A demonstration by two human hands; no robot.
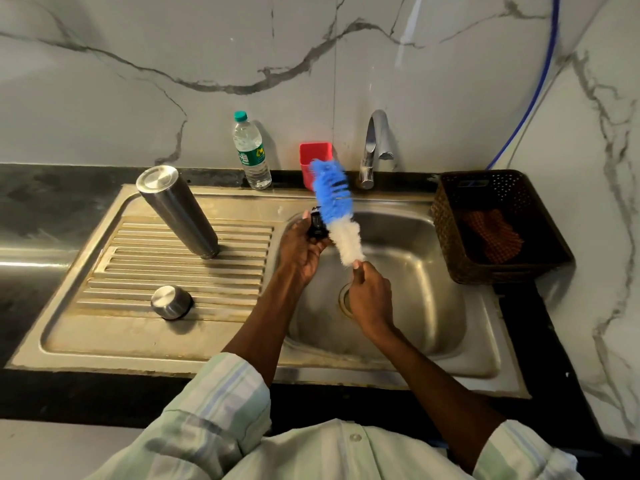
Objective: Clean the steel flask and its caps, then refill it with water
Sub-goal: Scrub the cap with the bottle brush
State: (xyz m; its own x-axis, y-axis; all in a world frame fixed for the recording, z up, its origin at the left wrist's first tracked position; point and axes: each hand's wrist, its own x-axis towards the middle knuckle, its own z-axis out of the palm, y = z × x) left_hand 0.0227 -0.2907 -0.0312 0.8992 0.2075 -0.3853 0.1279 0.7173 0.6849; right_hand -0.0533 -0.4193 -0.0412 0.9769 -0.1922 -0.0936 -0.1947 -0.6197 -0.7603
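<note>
Over the steel sink basin (415, 271), the left hand (298, 251) grips a small black inner cap (318, 225), while the right hand (369, 296) clamps the handle of a blue-and-white bristle bottle brush (334, 206) touching it. At nine o'clock, the tall steel flask (176, 209) stands inverted on the ribbed drainboard (138, 265); its round steel outer cap (171, 302) lies at eight o'clock.

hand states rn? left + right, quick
Left hand: closed round a small black cap, over the sink.
Right hand: closed on the handle of the blue-and-white bottle brush.
</note>
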